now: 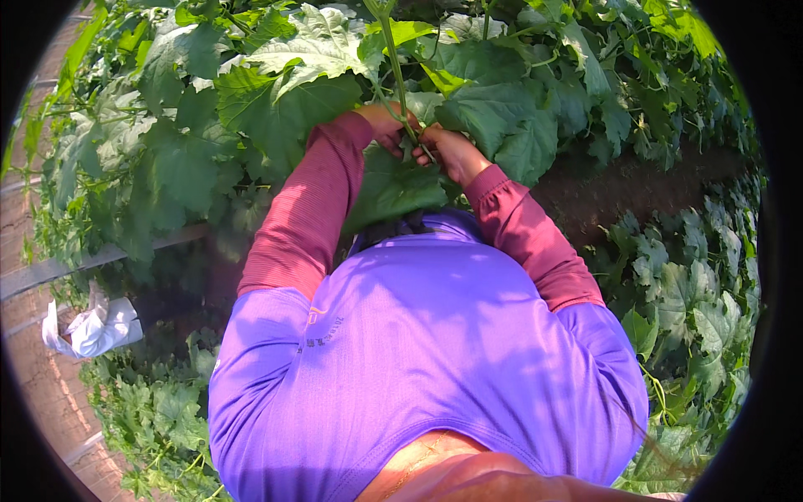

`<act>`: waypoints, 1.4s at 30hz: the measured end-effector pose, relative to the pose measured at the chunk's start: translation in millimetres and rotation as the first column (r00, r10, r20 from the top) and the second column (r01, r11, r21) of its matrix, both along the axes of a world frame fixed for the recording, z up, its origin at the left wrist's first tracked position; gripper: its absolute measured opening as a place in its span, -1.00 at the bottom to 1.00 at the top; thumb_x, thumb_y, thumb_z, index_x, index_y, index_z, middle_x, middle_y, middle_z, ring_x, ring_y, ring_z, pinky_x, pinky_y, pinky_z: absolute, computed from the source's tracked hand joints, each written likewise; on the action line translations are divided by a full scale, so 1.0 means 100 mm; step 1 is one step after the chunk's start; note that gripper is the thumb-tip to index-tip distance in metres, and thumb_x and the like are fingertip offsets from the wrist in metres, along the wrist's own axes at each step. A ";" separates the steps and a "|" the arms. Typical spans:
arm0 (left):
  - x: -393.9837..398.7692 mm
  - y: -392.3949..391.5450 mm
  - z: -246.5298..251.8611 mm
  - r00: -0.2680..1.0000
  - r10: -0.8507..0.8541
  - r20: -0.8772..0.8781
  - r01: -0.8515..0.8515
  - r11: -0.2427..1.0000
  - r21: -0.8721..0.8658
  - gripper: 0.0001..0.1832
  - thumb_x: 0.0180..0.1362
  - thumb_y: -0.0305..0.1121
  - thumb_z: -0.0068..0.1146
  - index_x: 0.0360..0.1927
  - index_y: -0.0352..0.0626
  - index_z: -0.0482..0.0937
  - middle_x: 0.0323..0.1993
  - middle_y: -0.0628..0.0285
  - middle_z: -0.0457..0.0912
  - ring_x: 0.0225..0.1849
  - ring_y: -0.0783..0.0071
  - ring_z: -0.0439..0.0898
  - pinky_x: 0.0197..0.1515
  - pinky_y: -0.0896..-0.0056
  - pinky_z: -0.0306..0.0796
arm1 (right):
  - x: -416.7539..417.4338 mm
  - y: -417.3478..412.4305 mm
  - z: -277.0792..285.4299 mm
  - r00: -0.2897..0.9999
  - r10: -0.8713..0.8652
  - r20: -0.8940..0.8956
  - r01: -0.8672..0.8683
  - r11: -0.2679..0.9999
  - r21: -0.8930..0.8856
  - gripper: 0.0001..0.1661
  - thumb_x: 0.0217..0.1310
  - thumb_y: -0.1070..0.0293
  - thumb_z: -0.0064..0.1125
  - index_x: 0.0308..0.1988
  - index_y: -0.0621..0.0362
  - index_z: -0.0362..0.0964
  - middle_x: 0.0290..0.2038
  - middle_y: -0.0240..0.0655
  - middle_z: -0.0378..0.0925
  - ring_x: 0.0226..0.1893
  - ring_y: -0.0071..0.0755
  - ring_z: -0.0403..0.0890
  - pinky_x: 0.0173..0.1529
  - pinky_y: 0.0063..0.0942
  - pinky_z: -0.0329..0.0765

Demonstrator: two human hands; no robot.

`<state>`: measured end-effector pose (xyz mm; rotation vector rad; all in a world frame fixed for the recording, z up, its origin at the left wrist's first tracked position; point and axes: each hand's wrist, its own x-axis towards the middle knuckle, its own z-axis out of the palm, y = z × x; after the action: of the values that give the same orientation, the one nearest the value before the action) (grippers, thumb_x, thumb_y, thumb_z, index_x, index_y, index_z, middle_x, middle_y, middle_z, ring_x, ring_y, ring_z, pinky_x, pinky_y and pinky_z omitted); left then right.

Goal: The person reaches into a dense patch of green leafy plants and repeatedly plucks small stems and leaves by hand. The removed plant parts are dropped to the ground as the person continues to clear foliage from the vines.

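Observation:
A green vine stem (396,66) rises away from me between large lobed leaves. My left hand (384,125) is curled around the stem's lower part, its fingers partly behind it. Close beside it, my right hand (455,150) pinches the same stem at its lower end with thumb and fingers. A thin pale piece shows at the right fingertips, too small to make out. One broad dark leaf (401,185) hangs just below both hands, and another leaf (495,113) lies against the right hand's far side.
Dense leafy vines (188,138) spread ahead and to both sides. Dark bare soil (633,188) shows at the right. On the left are a metal rail (94,260), a white bag-like bundle (103,329) and a paved path (47,376). More leafy plants (690,301) grow at the right.

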<state>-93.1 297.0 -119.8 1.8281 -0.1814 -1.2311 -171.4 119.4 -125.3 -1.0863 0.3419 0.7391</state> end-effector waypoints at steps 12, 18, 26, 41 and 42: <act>-0.03 0.14 0.06 0.992 0.106 -0.073 -0.103 0.994 0.038 -0.77 0.03 -0.29 0.26 -0.27 -0.16 0.58 -0.55 0.35 0.48 -0.57 0.52 0.50 -0.43 0.37 0.58 | 0.04 0.20 -0.20 0.978 -0.050 0.201 0.108 0.952 -0.285 -0.82 0.16 0.26 0.02 -0.35 0.12 0.43 -0.55 -0.43 0.43 -0.63 -0.59 0.36 -0.57 -0.61 0.26; 0.03 0.27 0.14 0.949 -0.220 0.224 0.201 0.974 0.105 -0.73 -0.03 -0.22 0.22 -0.45 -0.27 0.62 -0.56 0.24 0.56 -0.59 0.52 0.50 -0.53 0.41 0.47 | -0.22 0.55 -0.32 0.859 -0.396 0.325 0.452 0.884 -0.120 -0.87 0.14 0.47 -0.01 -0.25 0.22 0.38 -0.46 -0.34 0.47 -0.59 -0.57 0.41 -0.54 -0.58 0.31; -0.26 0.49 -0.33 0.955 0.278 -0.100 -0.292 0.939 -0.181 -0.78 0.09 -0.29 0.21 -0.23 -0.17 0.61 -0.34 0.26 0.60 -0.37 0.47 0.56 -0.40 0.39 0.44 | -0.91 0.90 0.25 0.691 -0.673 0.262 0.699 0.715 -0.008 -0.78 0.20 0.49 -0.08 -0.12 0.23 0.34 -0.42 -0.30 0.47 -0.56 -0.52 0.39 -0.43 -0.54 0.39; -0.89 2.11 0.41 0.321 0.365 0.874 -0.065 0.929 -0.364 -0.47 0.00 -0.52 0.06 0.14 -0.12 0.44 0.28 -0.06 0.22 0.21 0.01 0.34 0.21 0.19 0.29 | -0.80 2.25 0.40 0.767 0.489 0.416 -0.146 0.764 -0.629 -0.69 0.19 0.49 -0.11 -0.04 0.20 0.37 -0.20 -0.30 0.53 -0.25 -0.39 0.55 -0.09 -0.42 0.50; -0.94 2.11 0.60 0.286 0.384 0.878 -0.034 0.920 -0.391 -0.44 0.00 -0.54 0.04 0.17 -0.09 0.43 0.33 -0.04 0.15 0.25 0.01 0.31 0.25 0.17 0.25 | -0.60 2.34 0.25 0.812 0.281 0.511 0.024 0.859 -0.512 -0.65 0.20 0.40 -0.02 -0.01 0.22 0.35 -0.19 -0.26 0.53 -0.22 -0.37 0.55 -0.08 -0.42 0.49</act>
<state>-186.8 508.4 -59.7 1.9804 -0.7192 0.2654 -231.1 353.6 -100.5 -1.7867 -0.0799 0.4103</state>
